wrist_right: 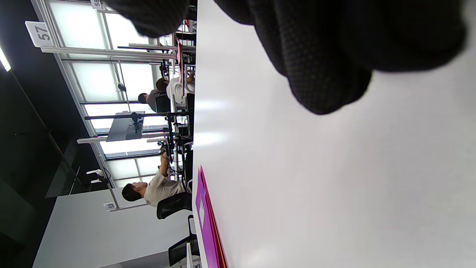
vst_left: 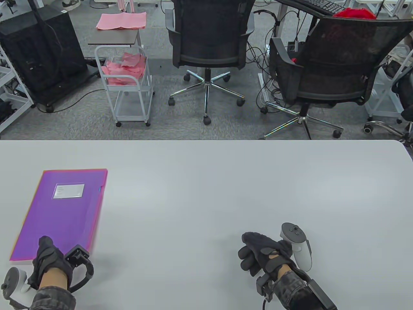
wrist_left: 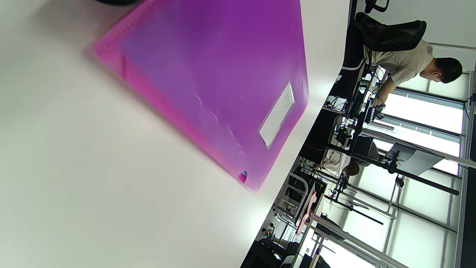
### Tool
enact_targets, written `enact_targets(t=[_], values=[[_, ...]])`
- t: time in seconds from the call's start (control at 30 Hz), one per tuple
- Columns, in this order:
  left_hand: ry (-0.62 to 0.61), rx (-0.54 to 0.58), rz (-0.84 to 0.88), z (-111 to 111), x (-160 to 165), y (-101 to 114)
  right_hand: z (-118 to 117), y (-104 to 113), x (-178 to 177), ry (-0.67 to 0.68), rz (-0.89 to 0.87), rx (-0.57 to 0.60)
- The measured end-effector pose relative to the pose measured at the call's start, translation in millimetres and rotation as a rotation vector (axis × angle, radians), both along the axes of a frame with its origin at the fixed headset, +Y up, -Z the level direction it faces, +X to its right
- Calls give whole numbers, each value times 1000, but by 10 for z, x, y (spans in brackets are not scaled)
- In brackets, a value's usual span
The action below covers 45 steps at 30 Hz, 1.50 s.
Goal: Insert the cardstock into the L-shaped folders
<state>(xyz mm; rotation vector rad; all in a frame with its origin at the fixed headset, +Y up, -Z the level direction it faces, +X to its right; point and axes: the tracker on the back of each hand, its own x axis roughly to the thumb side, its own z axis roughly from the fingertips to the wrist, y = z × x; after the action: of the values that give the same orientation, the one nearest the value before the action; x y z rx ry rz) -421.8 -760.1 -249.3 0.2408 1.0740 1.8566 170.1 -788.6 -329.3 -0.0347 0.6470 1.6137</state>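
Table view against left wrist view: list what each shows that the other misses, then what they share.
Only the table view shows both hands: the left hand rests on the near end of the purple folder, and the right hand lies apart on the table. Only the left wrist view shows the folder's thumb notch and a seated man. Both show the folder and its white label.

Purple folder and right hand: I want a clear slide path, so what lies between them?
Only bare table lies between the purple folder and the right hand; the table view shows it.
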Motion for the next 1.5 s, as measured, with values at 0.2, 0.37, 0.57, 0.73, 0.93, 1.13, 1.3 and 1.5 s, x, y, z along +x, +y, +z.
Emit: enact_targets(t=[0.2,0.37,0.57,0.73,0.93,1.13,1.3,1.5], values=[[-33,5,-35,-7,61,80,-5,6,-32,17,12,1],[-141,94,-249,-126,176,214,-13,16,-37,18,18,8],[-395,362,-495,-355,450,315,-19,35,-32,3,50,22],[-648,360,-926,-457,638,415,-30,158,-11,-65,279,131],[-1020,231,-1395,-536,908,434,-20,351,-46,-46,650,301],[-1311,27,-1762,-568,1193,320,17,429,-134,-9,1050,473],[-1517,-262,-1893,-608,1289,146,16,378,-158,92,1241,440],[-1533,-367,-1808,-639,1213,71,-15,281,-67,176,1383,311]])
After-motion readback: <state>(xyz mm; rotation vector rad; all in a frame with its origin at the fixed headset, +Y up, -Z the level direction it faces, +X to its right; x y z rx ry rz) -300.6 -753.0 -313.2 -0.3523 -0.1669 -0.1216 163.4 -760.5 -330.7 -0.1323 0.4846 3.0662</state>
